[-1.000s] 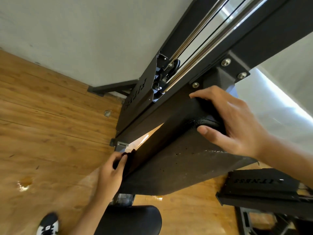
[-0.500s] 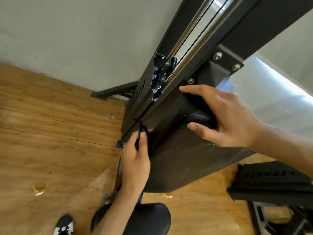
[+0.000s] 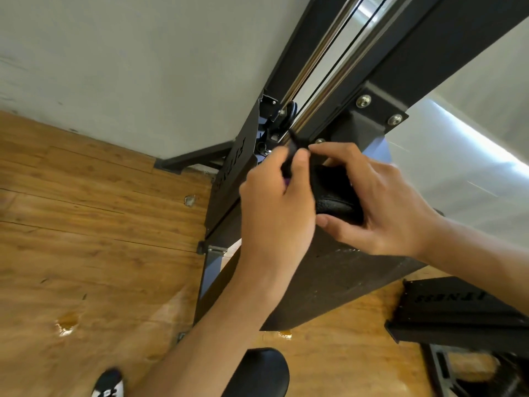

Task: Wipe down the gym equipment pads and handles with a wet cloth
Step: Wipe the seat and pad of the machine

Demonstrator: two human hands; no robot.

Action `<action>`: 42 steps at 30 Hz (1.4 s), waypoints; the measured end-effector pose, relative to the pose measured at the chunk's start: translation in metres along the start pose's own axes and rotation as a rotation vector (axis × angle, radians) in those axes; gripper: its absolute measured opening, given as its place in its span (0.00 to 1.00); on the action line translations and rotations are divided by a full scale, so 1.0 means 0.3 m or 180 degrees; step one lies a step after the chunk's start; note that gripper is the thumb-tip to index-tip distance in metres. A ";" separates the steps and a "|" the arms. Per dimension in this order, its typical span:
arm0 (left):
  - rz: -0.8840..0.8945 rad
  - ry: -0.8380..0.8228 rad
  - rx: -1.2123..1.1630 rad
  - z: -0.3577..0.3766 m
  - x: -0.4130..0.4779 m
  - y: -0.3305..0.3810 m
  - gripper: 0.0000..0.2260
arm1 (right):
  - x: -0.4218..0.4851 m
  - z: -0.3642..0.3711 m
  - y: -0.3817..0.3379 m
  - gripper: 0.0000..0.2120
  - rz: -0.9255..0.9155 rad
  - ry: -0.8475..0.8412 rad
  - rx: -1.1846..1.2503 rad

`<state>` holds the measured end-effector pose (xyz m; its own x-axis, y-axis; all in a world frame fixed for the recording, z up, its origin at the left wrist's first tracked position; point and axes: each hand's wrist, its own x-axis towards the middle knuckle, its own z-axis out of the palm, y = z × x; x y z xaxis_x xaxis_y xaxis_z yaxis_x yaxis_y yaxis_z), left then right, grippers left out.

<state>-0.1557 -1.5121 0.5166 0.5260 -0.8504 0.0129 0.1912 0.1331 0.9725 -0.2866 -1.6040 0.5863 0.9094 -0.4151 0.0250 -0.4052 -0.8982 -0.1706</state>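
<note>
A black back pad slants down from the machine's upright frame in the middle of the view. My right hand grips the pad's rounded top end, fingers over it and thumb underneath. My left hand is just left of it at the pad's upper edge and pinches a small dark cloth, whose tip sticks up above the fingers. Most of the cloth is hidden inside that hand.
A black seat pad lies below my left forearm. A black machine base with lettering sits on the wooden floor at the right. A wet patch shines on the floor at the left. My shoe shows at the bottom.
My left hand has slid up along the pad's left edge with the cloth, from the lower end to the top beside my right hand. The right hand has kept its grip.
</note>
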 end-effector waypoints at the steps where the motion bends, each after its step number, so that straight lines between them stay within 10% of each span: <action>1: 0.0089 -0.0032 0.0082 0.011 0.015 0.020 0.11 | 0.000 0.000 0.001 0.36 0.0041 0.0003 0.0018; 6: 0.0276 -0.0158 0.0306 -0.029 -0.025 -0.015 0.08 | -0.006 -0.010 -0.006 0.38 0.0101 0.0096 -0.0102; 26: -0.2126 -0.0100 0.0433 -0.355 -0.212 -0.954 0.05 | -0.002 0.007 -0.011 0.36 0.0164 0.0068 -0.0311; 35: -0.0709 0.0081 0.0472 -0.200 -0.098 -0.533 0.20 | -0.001 0.005 -0.011 0.37 0.0126 0.0058 -0.0230; 42: 0.0626 -0.0356 0.0056 -0.034 0.027 -0.050 0.11 | 0.002 -0.003 -0.015 0.37 0.0119 0.0050 -0.0107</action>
<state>-0.1459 -1.5156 0.4996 0.4564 -0.8602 0.2275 0.0790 0.2939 0.9526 -0.2844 -1.6003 0.5879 0.8921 -0.4505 0.0348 -0.4421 -0.8862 -0.1384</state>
